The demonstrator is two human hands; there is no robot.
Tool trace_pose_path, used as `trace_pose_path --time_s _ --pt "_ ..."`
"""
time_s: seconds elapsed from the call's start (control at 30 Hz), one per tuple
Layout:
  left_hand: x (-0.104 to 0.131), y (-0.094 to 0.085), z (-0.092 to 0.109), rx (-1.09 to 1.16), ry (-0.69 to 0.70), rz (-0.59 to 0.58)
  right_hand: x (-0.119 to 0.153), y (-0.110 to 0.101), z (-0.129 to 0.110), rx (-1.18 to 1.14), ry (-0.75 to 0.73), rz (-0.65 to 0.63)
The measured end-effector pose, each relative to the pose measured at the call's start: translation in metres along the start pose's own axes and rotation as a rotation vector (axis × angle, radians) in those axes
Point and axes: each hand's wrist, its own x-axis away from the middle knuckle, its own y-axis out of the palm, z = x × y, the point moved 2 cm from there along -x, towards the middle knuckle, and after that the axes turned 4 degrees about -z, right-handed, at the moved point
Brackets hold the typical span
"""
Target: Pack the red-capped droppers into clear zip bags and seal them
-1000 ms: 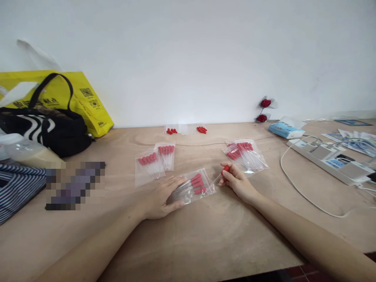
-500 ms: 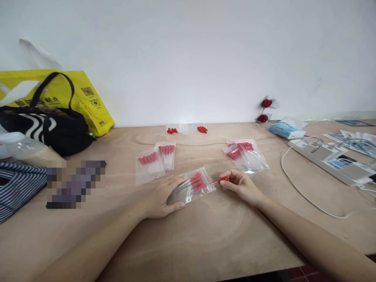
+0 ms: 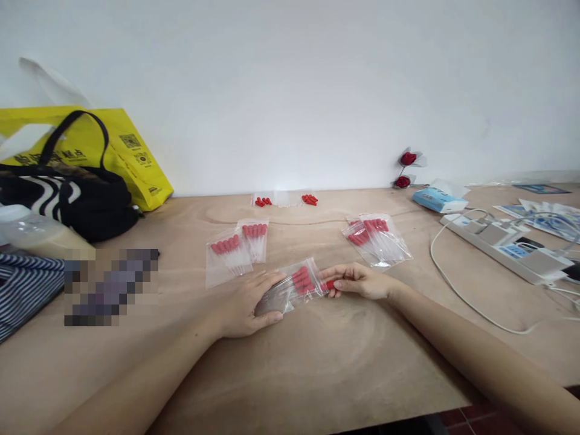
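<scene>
A clear zip bag (image 3: 290,297) with several red-tipped sticks inside lies flat at the middle of the table. My left hand (image 3: 254,305) rests on its left end, thumb and fingers spread apart. At the bag's right end, my right hand (image 3: 351,281) pinches a red-tipped piece (image 3: 330,284), whose other end is at the bag's opening. Beyond the hands, filled bags (image 3: 226,257) lie to the left and more filled bags (image 3: 380,238) to the right.
Small red pieces (image 3: 310,199) lie on clear bags by the wall. A yellow bag (image 3: 140,163) and a black bag (image 3: 99,205) stand left. On the right are a tissue pack (image 3: 437,199), a power strip (image 3: 493,244) and a looping cable.
My right hand has moved left with the red piece, closer to the bag's opening, and its fingers reach the bag's edge. My left hand has stayed on the bag.
</scene>
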Motion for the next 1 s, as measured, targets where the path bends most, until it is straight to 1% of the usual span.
trace_pose_path --time_s 0.13,0.2,0.27,0.4,0.5,0.63,0.8,0.87,1.0 --pt "0.0 0.0 0.001 0.0 -0.009 -0.011 -0.005 -0.002 -0.001 0.0 0.047 -0.034" --pt "-0.001 -0.001 0.002 -0.009 -0.02 -0.023 -0.01 -0.001 0.001 0.007 0.066 -0.024" --pt "-0.002 -0.002 0.002 -0.011 -0.02 -0.025 -0.015 0.001 0.004 0.01 0.07 0.014" --pt "-0.001 -0.002 0.001 -0.003 -0.002 -0.003 -0.02 0.003 0.008 0.054 0.011 0.108" --pt "0.0 -0.001 0.001 0.0 -0.001 0.003 -0.018 0.003 0.007 0.113 -0.017 0.081" --pt "-0.001 0.001 -0.001 0.0 -0.008 0.009 -0.019 0.004 0.005 0.173 -0.006 0.044" --pt "-0.002 0.004 -0.004 -0.02 0.024 0.034 -0.026 0.008 0.007 0.248 -0.051 0.086" --pt "-0.001 0.005 -0.005 -0.029 0.032 0.05 -0.027 0.011 0.007 0.331 -0.073 0.096" --pt "-0.001 0.004 -0.004 -0.042 0.044 0.055 -0.026 0.02 0.001 0.669 -0.122 0.096"
